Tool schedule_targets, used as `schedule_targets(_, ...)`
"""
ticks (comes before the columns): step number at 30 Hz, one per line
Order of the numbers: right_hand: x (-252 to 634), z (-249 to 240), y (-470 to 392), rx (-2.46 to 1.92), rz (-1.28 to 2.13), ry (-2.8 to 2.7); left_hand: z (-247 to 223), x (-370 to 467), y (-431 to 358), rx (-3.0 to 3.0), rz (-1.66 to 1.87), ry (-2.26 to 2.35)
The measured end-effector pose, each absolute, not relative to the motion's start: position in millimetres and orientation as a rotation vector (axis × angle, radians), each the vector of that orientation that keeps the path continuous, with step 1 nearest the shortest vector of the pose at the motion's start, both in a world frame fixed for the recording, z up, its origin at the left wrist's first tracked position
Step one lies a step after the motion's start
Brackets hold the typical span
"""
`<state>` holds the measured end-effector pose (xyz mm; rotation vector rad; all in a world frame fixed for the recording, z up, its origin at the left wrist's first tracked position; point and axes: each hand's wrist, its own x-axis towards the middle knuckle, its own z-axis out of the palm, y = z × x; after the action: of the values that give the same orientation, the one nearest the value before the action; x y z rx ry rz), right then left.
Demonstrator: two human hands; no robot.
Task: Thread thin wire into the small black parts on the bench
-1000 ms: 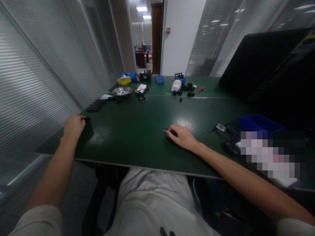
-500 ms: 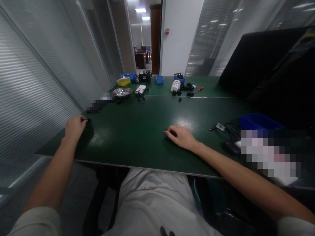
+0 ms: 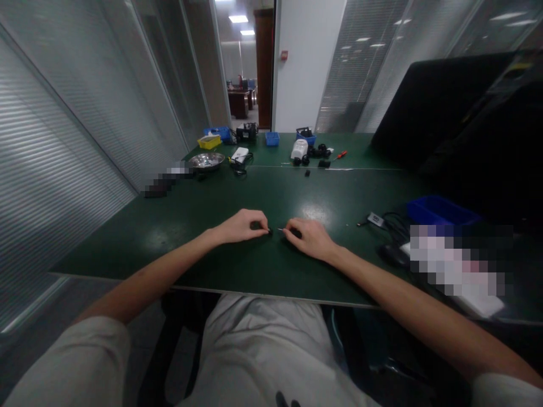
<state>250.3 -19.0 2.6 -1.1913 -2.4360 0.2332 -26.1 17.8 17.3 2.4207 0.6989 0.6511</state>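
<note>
Over the middle of the green table (image 3: 237, 195), my left hand (image 3: 244, 225) pinches a small black piece (image 3: 270, 232) between thumb and fingertips. Just to its right, my right hand (image 3: 309, 237) is closed on a thin, light-coloured pin-like piece (image 3: 280, 229), whose tip points left toward the black piece. A narrow gap separates the two pieces. What else the right hand's curled fingers may cover is hidden.
A steel bowl (image 3: 207, 161), a yellow tray (image 3: 209, 141), a white box (image 3: 240, 155) and a red screwdriver (image 3: 340, 155) lie farther back. At right are a blue tray (image 3: 441, 210), a black mouse (image 3: 393, 255), cables and a large dark monitor (image 3: 424, 107).
My left hand has moved from the table's left edge to the middle, bringing the black piece close to my right hand. My right hand has hardly moved. The view has shifted slightly.
</note>
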Motion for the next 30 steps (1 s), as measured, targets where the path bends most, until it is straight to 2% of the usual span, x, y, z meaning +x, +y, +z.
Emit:
schedule_targets(7,249,3,-20,-1.171,0.199,-2.459,-1,-8,12,2.356,0.739,0.672)
schedule_targets(30,248,5,-21,-1.22,0.131,-2.523,0,-11,12,2.387,0.694,0.716)
